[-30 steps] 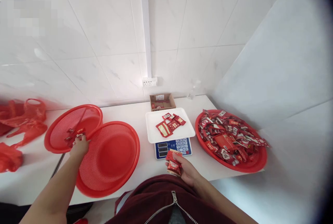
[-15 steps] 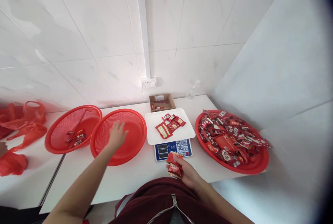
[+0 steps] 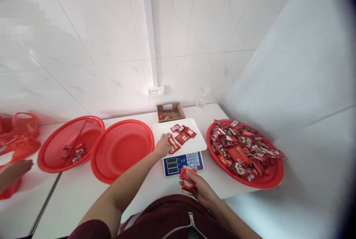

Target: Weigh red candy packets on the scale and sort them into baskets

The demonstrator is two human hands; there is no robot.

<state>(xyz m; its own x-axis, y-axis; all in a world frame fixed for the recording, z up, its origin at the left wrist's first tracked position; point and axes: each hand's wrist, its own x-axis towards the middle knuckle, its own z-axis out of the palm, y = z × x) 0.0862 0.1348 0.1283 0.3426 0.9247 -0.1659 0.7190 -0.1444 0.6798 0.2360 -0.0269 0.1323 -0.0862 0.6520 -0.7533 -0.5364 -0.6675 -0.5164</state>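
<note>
My left hand (image 3: 163, 145) reaches onto the white tray (image 3: 198, 143) of the digital scale (image 3: 182, 161) and closes its fingers on a red packet (image 3: 174, 145) lying there. Several more red packets (image 3: 184, 134) lie on the tray. My right hand (image 3: 198, 190) sits near the table's front edge, shut on a small bunch of red packets (image 3: 187, 180). An empty red basket (image 3: 122, 149) stands left of the scale. A second red basket (image 3: 69, 143) further left holds a few packets.
A red tray heaped with packets (image 3: 244, 152) stands at the right by the wall. A small cardboard box (image 3: 168, 111) sits behind the scale. Red plastic bags (image 3: 17, 135) lie at the far left, where another person's hand (image 3: 15, 170) rests.
My left hand left the far-left basket, slid the empty basket beside the scale, then moved right onto the scale tray. My right hand stayed with its packets.
</note>
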